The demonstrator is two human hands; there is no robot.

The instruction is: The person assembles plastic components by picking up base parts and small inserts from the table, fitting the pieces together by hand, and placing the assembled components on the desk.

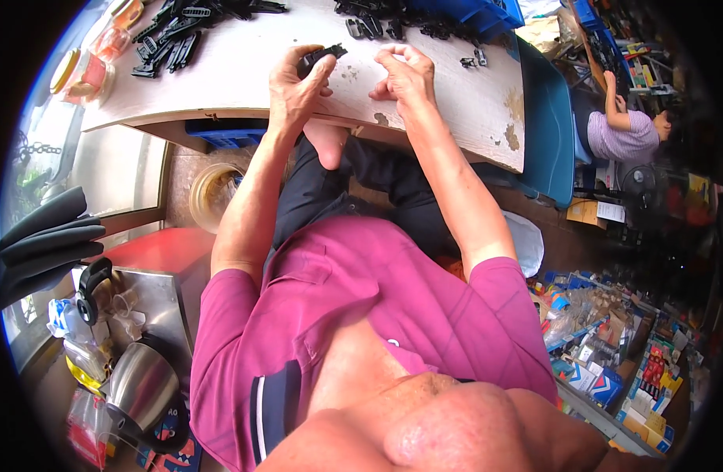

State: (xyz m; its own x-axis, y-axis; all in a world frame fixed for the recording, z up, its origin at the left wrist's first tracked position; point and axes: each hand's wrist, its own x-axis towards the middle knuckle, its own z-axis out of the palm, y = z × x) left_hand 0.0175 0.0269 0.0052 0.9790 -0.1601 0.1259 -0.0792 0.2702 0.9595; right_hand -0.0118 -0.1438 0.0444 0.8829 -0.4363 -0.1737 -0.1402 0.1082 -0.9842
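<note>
Over the worn white table (243,86), my left hand (293,88) is closed around a black plastic part (322,57), its thumb along one side and the part's end sticking out toward the right. A short gap separates it from my right hand (411,79), whose thumb and fingertips are curled together. Whatever those right fingers may hold is too small to make out. Beyond my left hand lies a pile of long black plastic parts (172,39). Smaller black pieces (365,27) are spread past my right hand, and a few small clips (475,59) sit farther right.
Clear jars (82,75) stand at the table's left end. A blue crate (487,12) is at the far right, and a teal plastic chair (546,126) stands against the right edge. Another person (625,134) works at the right, near crowded shelves.
</note>
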